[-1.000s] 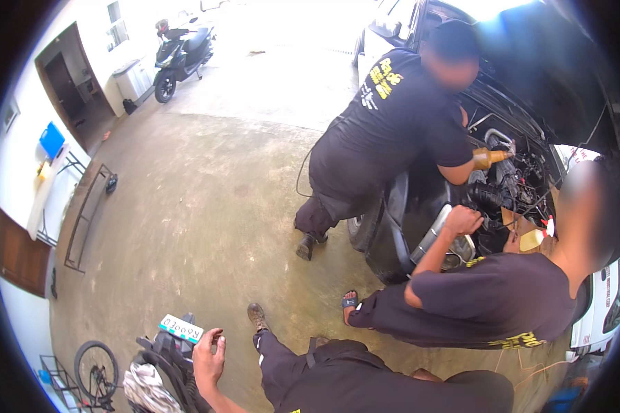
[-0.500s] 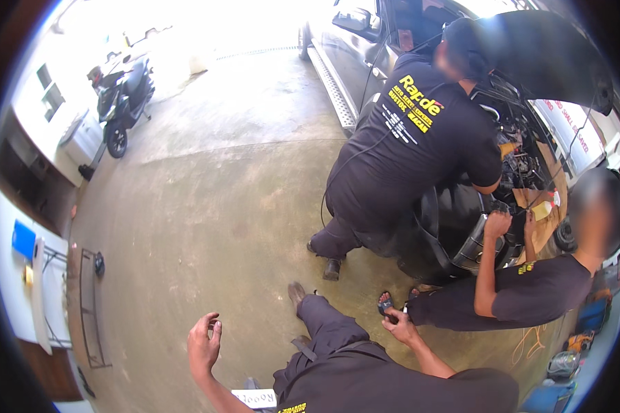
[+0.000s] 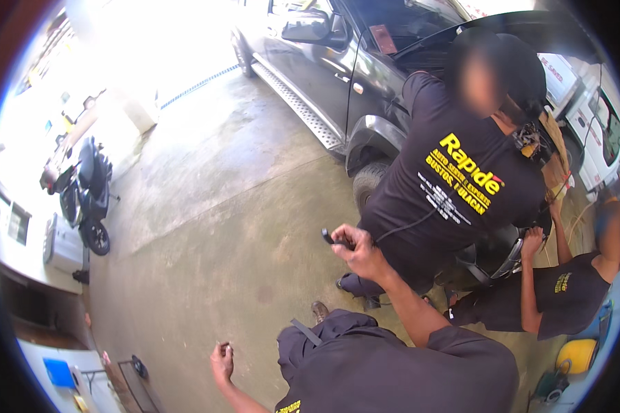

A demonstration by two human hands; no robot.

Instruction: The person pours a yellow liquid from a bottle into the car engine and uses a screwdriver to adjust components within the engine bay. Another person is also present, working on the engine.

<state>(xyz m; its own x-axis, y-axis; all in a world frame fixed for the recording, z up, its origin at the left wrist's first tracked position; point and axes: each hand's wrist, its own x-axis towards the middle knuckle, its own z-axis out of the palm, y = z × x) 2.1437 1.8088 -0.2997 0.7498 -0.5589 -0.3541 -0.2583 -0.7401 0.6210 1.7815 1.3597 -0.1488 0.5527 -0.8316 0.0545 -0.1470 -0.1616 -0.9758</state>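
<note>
- Tool (image 3: 331,240): small, dark, slim; held in the right hand (image 3: 362,252), raised above the floor (image 3: 207,227) ahead of the knee (image 3: 324,330). Long axis near level; free end points to the person's left, toward the scooter (image 3: 86,193). A thin dark cable (image 3: 410,224) runs from the hand toward a co-worker's back.
- Right hand: fingers curled tight round the tool.
- Left hand (image 3: 221,359): low, near the floor, loosely curled; whether it holds something cannot be told.
- Floor: bare grey concrete, stained, with a painted stripe toward the bright open doorway.
- Room: a garage bay; dark car (image 3: 324,62) with bonnet up at upper right, a white vehicle (image 3: 592,117) beyond it.
- Co-workers: one standing (image 3: 455,193) at the car's front wheel, one crouched (image 3: 565,296) at right, both in dark shirts.
- Labels: yellow lettering on the standing co-worker's shirt back; a smaller yellow print on the crouched one's shirt.
- Yellow round object (image 3: 576,354) at lower right; blue box (image 3: 58,372) at lower left.
</note>
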